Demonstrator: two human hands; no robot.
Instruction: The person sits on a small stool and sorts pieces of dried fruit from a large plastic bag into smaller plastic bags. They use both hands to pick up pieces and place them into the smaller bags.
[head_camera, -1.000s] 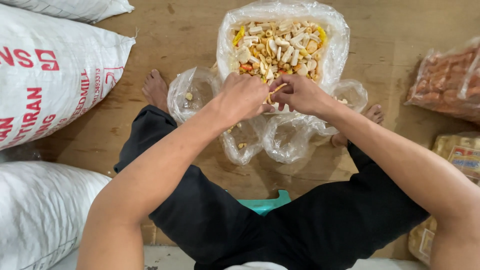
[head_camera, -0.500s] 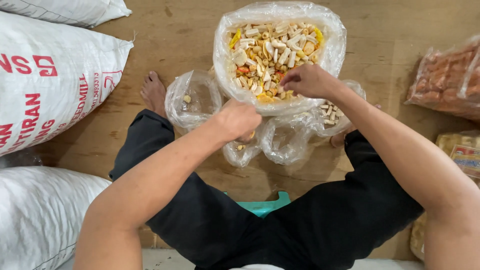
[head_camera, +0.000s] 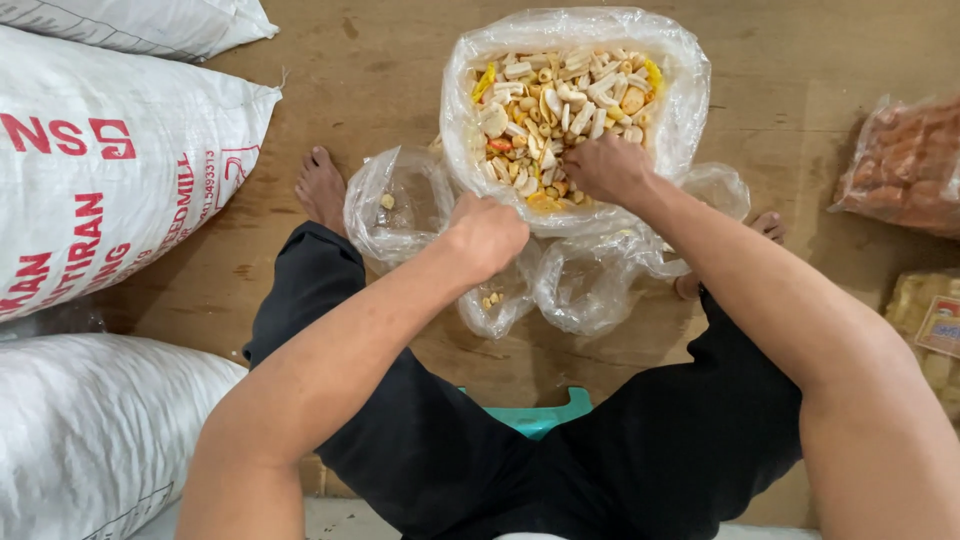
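Brown wooden floor (head_camera: 330, 70) fills the view, with large white woven sacks (head_camera: 100, 170) stacked along the left and packets of orange and yellow snacks (head_camera: 905, 165) at the right edge. A person in black trousers sits on a low green stool (head_camera: 535, 415), bare feet on the floor, both forearms stretched forward.

At the far middle stands a big clear plastic bag (head_camera: 670, 110), open at the top and full of mixed crackers (head_camera: 560, 100) in cream, yellow and orange. The right hand (head_camera: 608, 168) reaches into its near edge, knuckles up, fingers curled down into the crackers; what they pinch cannot be told.

The left hand (head_camera: 487, 235) is bunched into a loose fist, wrist bent down, hovering over a small clear bag (head_camera: 495, 300) that holds a few pieces. Whether it grips anything is hidden. Other small clear bags (head_camera: 385, 205) lie just beside, to the left and right, nearly empty, crowded against the big bag's near side.
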